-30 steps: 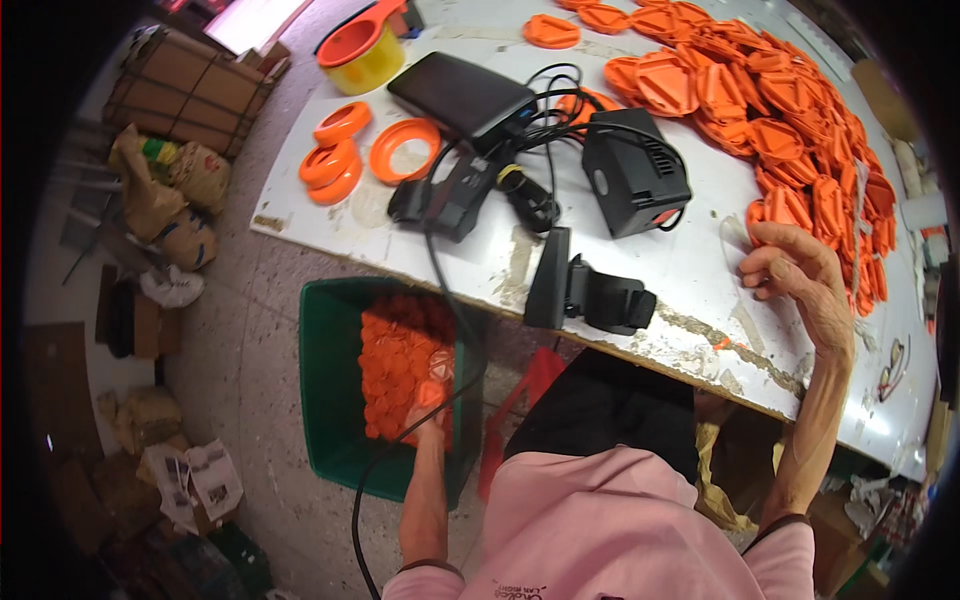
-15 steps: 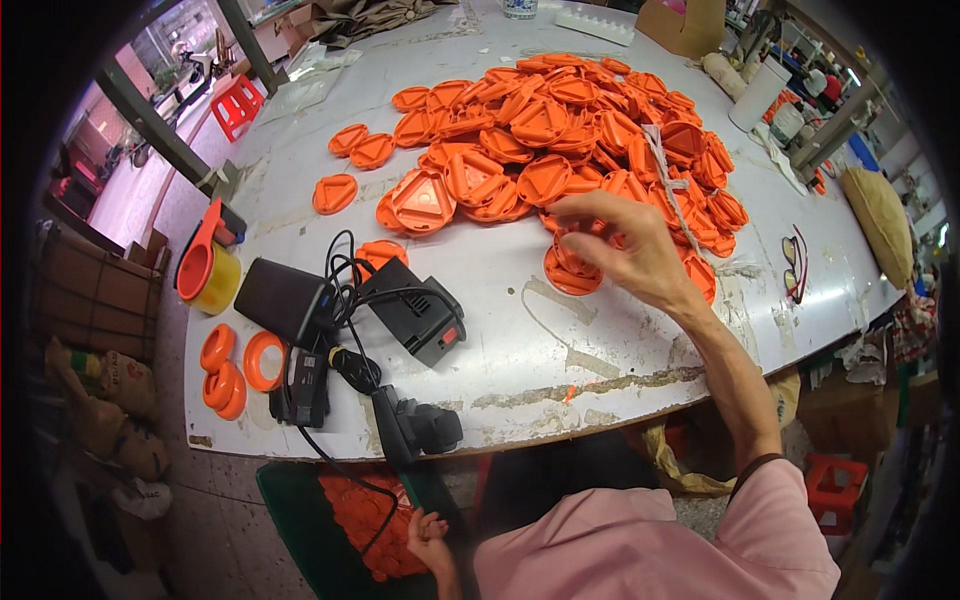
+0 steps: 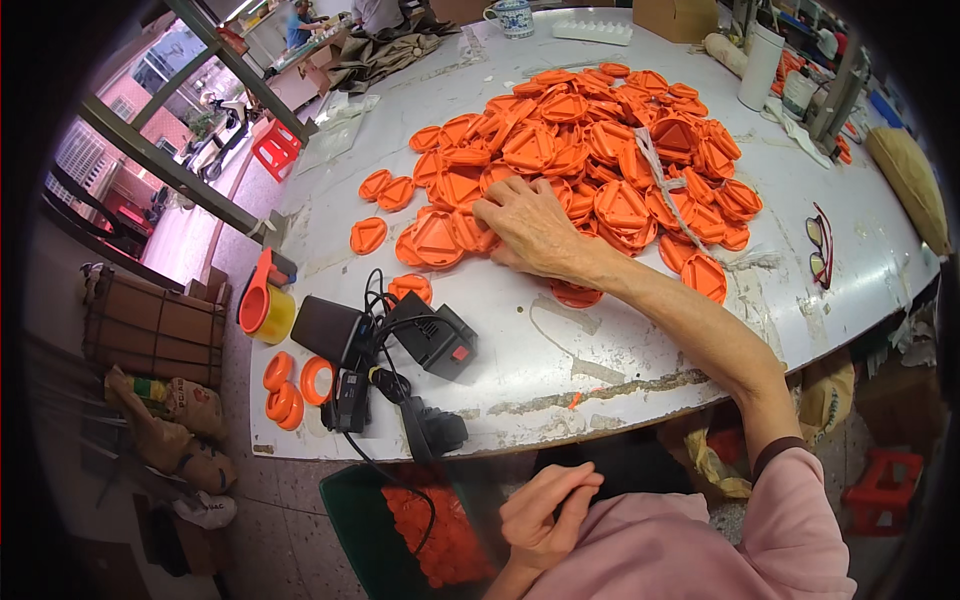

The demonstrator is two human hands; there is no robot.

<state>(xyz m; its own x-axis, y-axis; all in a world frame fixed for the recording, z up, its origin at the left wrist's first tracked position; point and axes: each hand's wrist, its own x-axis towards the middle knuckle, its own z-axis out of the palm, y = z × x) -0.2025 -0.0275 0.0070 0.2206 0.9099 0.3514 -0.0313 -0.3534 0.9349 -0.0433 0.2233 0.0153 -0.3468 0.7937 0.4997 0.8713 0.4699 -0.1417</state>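
Note:
A heap of round orange plastic discs [image 3: 560,107] with raised triangles lies across the table. My right hand [image 3: 532,222] reaches over its near edge, fingers curled down against an orange disc [image 3: 472,230]; the fingertips are partly hidden, as is their hold on it. Low in the view, in front of my pink shirt, my left hand [image 3: 545,512] has its thumb and fingers drawn together. Whether anything is pinched there I cannot make out. Beside it, below the table edge, a green bin [image 3: 345,520] holds many orange pieces [image 3: 435,535].
A black charger [image 3: 440,340] with tangled cables sits at the table's near left, beside orange rings [image 3: 317,380] and a yellow-and-red tape roll [image 3: 268,312]. Eyeglasses [image 3: 820,245] lie at the right. A grey cord [image 3: 665,185] crosses the heap. Behind stand a white cylinder [image 3: 762,65] and a mug [image 3: 512,18].
My right hand has moved left along the heap's near edge and now curls down on the discs. My left hand has come from beside the green bin, rightward and up, to before my shirt.

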